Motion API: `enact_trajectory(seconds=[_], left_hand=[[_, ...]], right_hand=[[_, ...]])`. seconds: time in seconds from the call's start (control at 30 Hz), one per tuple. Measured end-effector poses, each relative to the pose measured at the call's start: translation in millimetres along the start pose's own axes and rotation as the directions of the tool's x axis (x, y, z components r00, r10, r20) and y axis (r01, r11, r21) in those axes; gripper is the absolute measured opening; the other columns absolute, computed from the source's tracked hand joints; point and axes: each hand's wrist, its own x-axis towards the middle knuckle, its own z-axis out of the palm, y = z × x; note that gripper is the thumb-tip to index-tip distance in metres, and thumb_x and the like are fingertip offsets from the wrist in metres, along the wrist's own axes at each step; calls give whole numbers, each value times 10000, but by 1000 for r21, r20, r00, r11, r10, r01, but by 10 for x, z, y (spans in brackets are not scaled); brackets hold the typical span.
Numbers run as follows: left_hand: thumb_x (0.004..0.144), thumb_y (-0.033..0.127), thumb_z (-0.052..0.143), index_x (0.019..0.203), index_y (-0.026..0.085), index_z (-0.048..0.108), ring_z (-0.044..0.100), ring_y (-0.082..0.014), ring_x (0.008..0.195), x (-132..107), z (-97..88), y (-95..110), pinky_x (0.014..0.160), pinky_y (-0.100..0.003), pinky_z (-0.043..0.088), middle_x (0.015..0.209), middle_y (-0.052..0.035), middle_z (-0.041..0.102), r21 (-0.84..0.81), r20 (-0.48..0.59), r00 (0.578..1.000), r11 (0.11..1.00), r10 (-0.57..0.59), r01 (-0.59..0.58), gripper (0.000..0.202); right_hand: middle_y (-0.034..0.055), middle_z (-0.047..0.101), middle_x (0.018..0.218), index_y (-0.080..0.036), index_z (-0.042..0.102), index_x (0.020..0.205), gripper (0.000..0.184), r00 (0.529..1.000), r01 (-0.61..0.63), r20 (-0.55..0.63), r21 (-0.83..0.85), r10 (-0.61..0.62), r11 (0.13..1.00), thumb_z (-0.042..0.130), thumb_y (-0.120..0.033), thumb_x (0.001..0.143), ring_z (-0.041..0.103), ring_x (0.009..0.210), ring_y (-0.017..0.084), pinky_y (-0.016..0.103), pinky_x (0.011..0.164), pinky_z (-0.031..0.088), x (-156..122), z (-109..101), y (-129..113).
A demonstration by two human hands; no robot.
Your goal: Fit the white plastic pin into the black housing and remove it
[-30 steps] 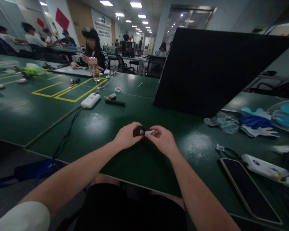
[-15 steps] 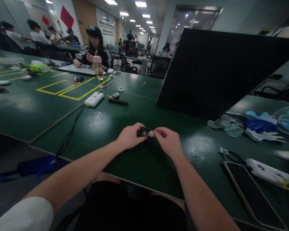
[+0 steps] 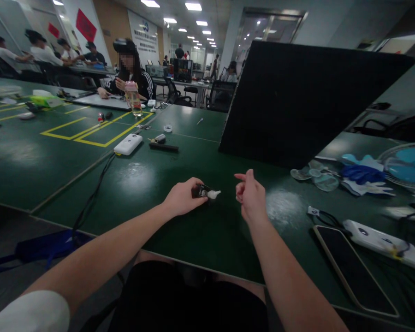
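Note:
My left hand (image 3: 182, 198) is closed around a small dark block-shaped part (image 3: 203, 190) just above the green table, its fingers covering much of it. From the block's right side sticks a white piece (image 3: 213, 194) with a narrow tip pointing right; its exact kind is too small to tell. To the right, my right hand (image 3: 252, 196) is raised off the table and apart from the part. One finger stretches out to the left while others curl in, and I see nothing held there.
A large black panel (image 3: 304, 101) leans at the back right. A dark bar (image 3: 163, 147) and a white power bank (image 3: 128, 144) with a cable lie ahead. At right are a phone (image 3: 354, 269), another white power bank (image 3: 383, 242), gloves (image 3: 363, 173) and clear fan blades (image 3: 318, 175). A person (image 3: 129, 69) sits opposite.
My right hand has let go of the white piece and drawn back to the right. The white piece stays on the dark part in my left hand. The view has turned slightly right.

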Motion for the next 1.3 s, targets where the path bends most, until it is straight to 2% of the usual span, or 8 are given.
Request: enact_trajectory(seconds=[0.13,0.37,0.6,0.77,0.9,1.0,1.13,1.3], left_hand=[[788,426,728,1180,261,591,695,-235,871,-7,8,8,723,-358,538,1016,-42,727,-13,18,1000,1000,2,-1,447],[772,434,729,1166,245,610,665,-244,961,-15,-59,-62,793,-374,539,1106,-68,681,20,-14,999,999,35,-35,453],[763,328,685,1282,216,515,654,-258,1035,-189,-672,-535,882,-396,523,1188,-87,662,227,-154,985,967,-79,113,557],[751,244,642,1223,218,581,607,-315,1109,-293,-1179,-690,990,-477,448,1191,-110,660,628,-131,988,778,83,18,476],[746,159,617,1196,227,623,528,-338,1228,-335,-1338,-663,1128,-556,274,1258,-128,634,796,57,968,575,243,-191,455],[764,154,602,1168,217,641,518,-345,1238,-374,-1396,-711,1128,-561,250,1238,-147,641,835,37,973,528,229,-156,411],[787,262,625,1184,209,619,577,-355,1159,-350,-1514,-988,1014,-511,387,1195,-155,659,709,-329,943,671,42,217,400],[798,361,650,1277,183,509,662,-255,1001,-134,-1504,-1431,863,-370,497,1144,-121,688,68,-590,732,883,-340,464,530]], right_hand=[[-22,461,605,-213,618,976,616,953,-273,-48,295,300,916,360,-765,887,378,447,105,255,386,290,198,-136,140],[-13,498,656,-217,610,985,564,945,-288,-51,330,322,899,422,-739,886,428,481,101,240,387,329,205,-177,194],[-10,510,641,-221,629,947,555,937,-319,-20,357,348,878,429,-735,891,419,467,92,241,373,327,259,-195,213],[5,547,688,-220,662,934,538,935,-332,-13,330,356,884,464,-718,886,445,499,93,236,379,346,275,-192,229],[6,557,708,-223,667,928,509,941,-324,-3,292,340,900,489,-698,887,461,513,94,237,386,370,276,-207,243],[0,566,715,-226,665,928,443,942,-322,-12,265,336,909,543,-650,882,471,516,92,236,394,390,276,-205,248],[-15,560,709,-232,659,920,302,947,-309,-22,221,322,925,643,-528,861,470,515,84,224,393,394,272,-190,262],[-7,567,747,-234,676,929,274,950,-304,-13,209,313,929,667,-496,849,486,548,90,212,405,410,250,-194,253]])
